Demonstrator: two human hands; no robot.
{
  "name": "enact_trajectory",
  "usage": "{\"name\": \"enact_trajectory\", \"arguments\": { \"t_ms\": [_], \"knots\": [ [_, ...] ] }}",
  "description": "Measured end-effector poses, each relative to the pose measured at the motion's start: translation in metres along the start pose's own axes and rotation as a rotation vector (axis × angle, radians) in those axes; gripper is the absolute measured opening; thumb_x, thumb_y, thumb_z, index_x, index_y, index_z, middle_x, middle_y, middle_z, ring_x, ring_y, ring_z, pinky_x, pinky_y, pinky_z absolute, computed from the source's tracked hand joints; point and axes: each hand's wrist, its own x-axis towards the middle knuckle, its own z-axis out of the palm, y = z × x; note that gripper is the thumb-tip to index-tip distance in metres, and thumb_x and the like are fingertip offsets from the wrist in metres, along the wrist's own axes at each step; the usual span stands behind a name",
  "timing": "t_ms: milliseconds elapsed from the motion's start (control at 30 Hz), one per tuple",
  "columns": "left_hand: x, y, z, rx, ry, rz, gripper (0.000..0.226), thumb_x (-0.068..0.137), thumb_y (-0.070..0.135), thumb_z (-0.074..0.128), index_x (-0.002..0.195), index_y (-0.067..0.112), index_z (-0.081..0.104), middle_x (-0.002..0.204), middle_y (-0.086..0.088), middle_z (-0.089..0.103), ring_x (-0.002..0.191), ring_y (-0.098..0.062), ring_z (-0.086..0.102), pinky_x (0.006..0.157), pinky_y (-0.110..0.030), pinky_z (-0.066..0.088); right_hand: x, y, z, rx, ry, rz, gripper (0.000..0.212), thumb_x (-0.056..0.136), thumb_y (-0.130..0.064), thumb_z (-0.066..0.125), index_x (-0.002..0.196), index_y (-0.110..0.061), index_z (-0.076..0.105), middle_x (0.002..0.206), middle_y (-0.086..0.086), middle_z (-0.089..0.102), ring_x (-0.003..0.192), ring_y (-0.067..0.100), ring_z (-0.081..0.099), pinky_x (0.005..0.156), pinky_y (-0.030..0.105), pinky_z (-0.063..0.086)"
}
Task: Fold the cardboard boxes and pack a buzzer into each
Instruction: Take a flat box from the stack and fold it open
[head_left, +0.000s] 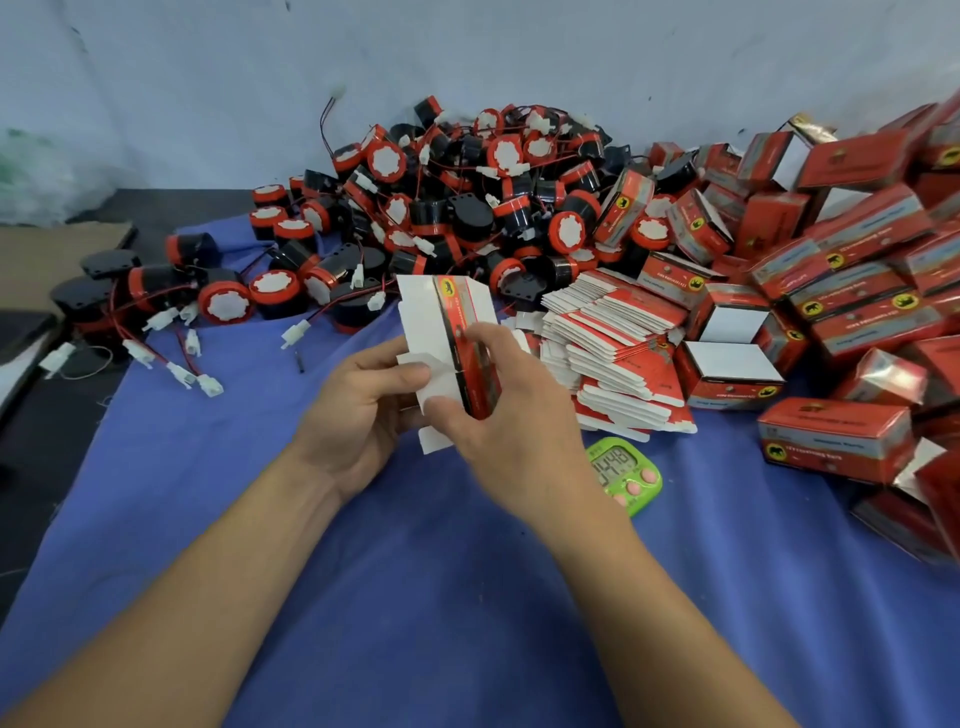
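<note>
The half-opened box (457, 332) is held mid-scene above the blue cloth (415, 597). Its long axis runs near to far, with white flaps facing left and the red face right. The left hand (358, 410) grips the flaps with curled fingers; the right hand (511, 410) pinches the red side. Far off, a buzzer heap (441, 208) lies against a pale wall (467, 52). To the right are flat blanks (618, 343), folded boxes (857, 270) (contents hidden) and a green timer (626, 473).

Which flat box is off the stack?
The flat box held upright between the left hand and right hand, over the blue cloth. The other flats lie in the stack to its right.
</note>
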Motion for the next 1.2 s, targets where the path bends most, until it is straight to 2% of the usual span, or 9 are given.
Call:
{"name": "enact_trajectory", "arguments": {
  "t_ms": [167, 300, 500, 667, 733, 800, 900, 1100, 1200],
  "knots": [
    [0.001, 0.002, -0.009, 0.001, -0.065, -0.039, 0.03, 0.088, 0.013, 0.062, 0.112, 0.015, 0.082, 0.129, -0.027, 0.068, 0.113, -0.043, 0.063, 0.1, -0.056, 0.051, -0.004, -0.003, -0.001, 0.014, -0.013, -0.047, 0.086, 0.071, -0.063, 0.073, 0.145, -0.053, 0.031, 0.114, -0.026, 0.052, 0.106, 0.008, 0.057, 0.087, 0.032, 0.054],
    [0.002, 0.002, -0.009, 0.042, -0.069, 0.014, 0.027, 0.085, 0.014, 0.065, 0.105, 0.016, 0.084, 0.11, -0.017, 0.078, 0.097, -0.032, 0.076, 0.075, -0.039, 0.065, -0.006, -0.002, -0.002, -0.047, -0.019, -0.075, 0.094, 0.072, -0.053, 0.075, 0.152, -0.051, 0.025, 0.116, -0.023, 0.057, 0.102, 0.009, 0.061, 0.084, 0.031, 0.056],
    [0.002, -0.003, 0.001, 0.154, 0.203, 0.145, 0.034, 0.09, -0.01, 0.066, 0.111, 0.015, 0.077, 0.09, -0.01, 0.081, 0.079, -0.022, 0.077, 0.065, -0.025, 0.061, -0.006, -0.005, 0.0, -0.19, 0.203, -0.093, 0.024, 0.1, -0.032, 0.054, 0.122, -0.031, 0.061, 0.088, -0.003, 0.072, 0.076, 0.026, 0.062, 0.064, 0.039, 0.047],
    [-0.003, -0.01, 0.013, 0.345, 0.147, 0.233, 0.075, 0.074, 0.008, 0.064, 0.146, 0.026, 0.056, 0.061, -0.013, 0.063, 0.048, -0.018, 0.055, 0.046, -0.027, 0.045, -0.001, 0.0, -0.007, -0.134, 0.379, 0.056, 0.024, 0.103, -0.021, 0.052, 0.122, -0.021, 0.067, 0.084, 0.005, 0.072, 0.071, 0.022, 0.048, 0.067, 0.033, 0.03],
    [-0.007, -0.01, 0.016, 0.36, 0.095, 0.272, 0.081, 0.067, 0.009, 0.06, 0.141, 0.042, 0.058, 0.072, -0.021, 0.057, 0.06, -0.02, 0.051, 0.053, -0.031, 0.041, -0.003, 0.0, -0.009, -0.096, 0.406, 0.048, 0.027, 0.104, -0.02, 0.051, 0.125, -0.024, 0.068, 0.081, 0.0, 0.07, 0.069, 0.017, 0.047, 0.064, 0.031, 0.03],
    [-0.01, -0.009, 0.015, 0.422, 0.077, 0.345, 0.09, 0.06, 0.018, 0.063, 0.144, 0.049, 0.053, 0.109, -0.002, 0.07, 0.097, -0.012, 0.065, 0.078, -0.033, 0.052, -0.003, 0.001, -0.01, -0.065, 0.392, 0.01, 0.029, 0.102, -0.021, 0.049, 0.121, -0.026, 0.07, 0.072, -0.007, 0.059, 0.063, 0.014, 0.045, 0.058, 0.031, 0.028],
    [-0.013, -0.008, 0.011, 0.464, 0.024, 0.399, 0.105, 0.06, 0.029, 0.064, 0.158, 0.042, 0.03, 0.163, 0.023, 0.034, 0.152, -0.002, 0.031, 0.116, -0.04, 0.04, -0.001, 0.003, -0.014, -0.062, 0.319, -0.081, 0.034, 0.096, -0.023, 0.045, 0.116, -0.025, 0.073, 0.069, -0.013, 0.054, 0.062, 0.011, 0.045, 0.06, 0.029, 0.03],
    [-0.017, -0.008, 0.009, 0.544, -0.053, 0.429, 0.099, 0.073, 0.041, 0.072, 0.161, 0.025, 0.029, 0.167, 0.009, 0.033, 0.157, -0.014, 0.025, 0.127, -0.052, 0.024, -0.001, 0.009, -0.019, -0.03, 0.273, -0.054, 0.031, 0.096, -0.022, 0.049, 0.113, -0.031, 0.072, 0.06, -0.014, 0.052, 0.059, 0.008, 0.052, 0.054, 0.014, 0.034],
    [-0.021, -0.007, 0.013, 0.629, -0.1, 0.45, 0.088, 0.08, 0.049, 0.068, 0.158, 0.027, 0.034, 0.162, 0.016, 0.038, 0.154, -0.01, 0.029, 0.124, -0.043, 0.028, 0.001, 0.009, -0.019, 0.051, 0.364, 0.057, 0.026, 0.098, -0.016, 0.052, 0.11, -0.03, 0.07, 0.067, -0.013, 0.058, 0.071, 0.009, 0.056, 0.06, 0.012, 0.038]
  ]
}}
